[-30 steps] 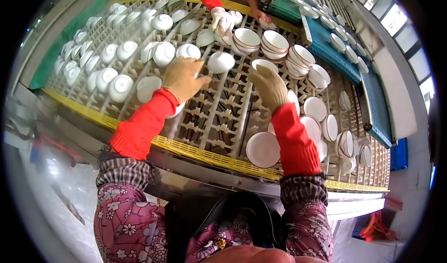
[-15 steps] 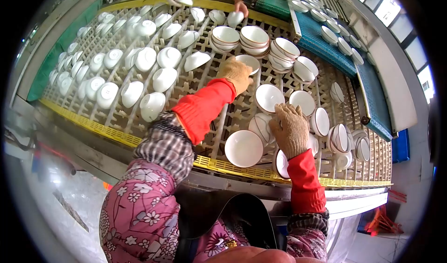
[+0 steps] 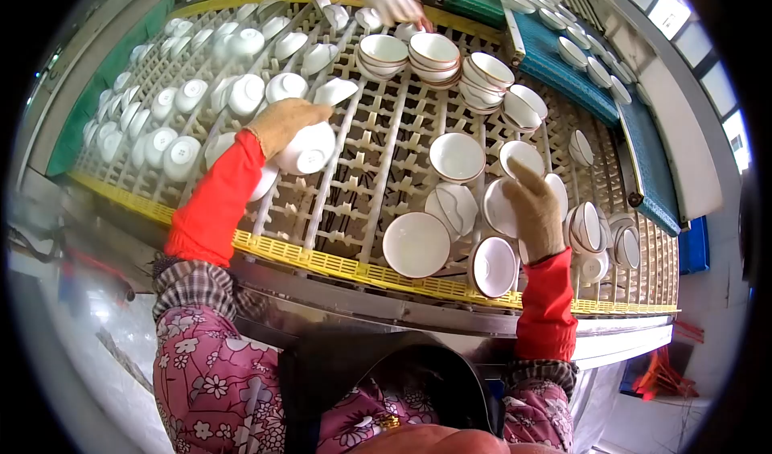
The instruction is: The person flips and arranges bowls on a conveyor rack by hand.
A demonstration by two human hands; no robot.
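My left hand (image 3: 289, 126), in a tan knit glove, is closed on a white bowl (image 3: 311, 147) whose underside faces me. Other upturned bowls lie beside it. My right hand (image 3: 535, 209), gloved the same way, has its fingers apart. It is right beside a tilted white bowl (image 3: 498, 209) with a brown rim, and the glove hides part of that bowl's edge. Around it are more bowls, including a large one (image 3: 416, 245) and another leaning bowl (image 3: 493, 267) near the yellow edge.
Stacked bowls (image 3: 434, 48) stand along the far side of the slatted rack (image 3: 354, 188). Across from me, a co-worker's gloved hand (image 3: 390, 4) reaches toward bowls. A blue belt (image 3: 555, 68) carries bowls on the right. A yellow strip (image 3: 346, 265) edges the rack.
My left hand has moved left from near the stacks to the upturned bowls and gripped one. My right hand has shifted slightly right and up. The co-worker's hand has moved right.
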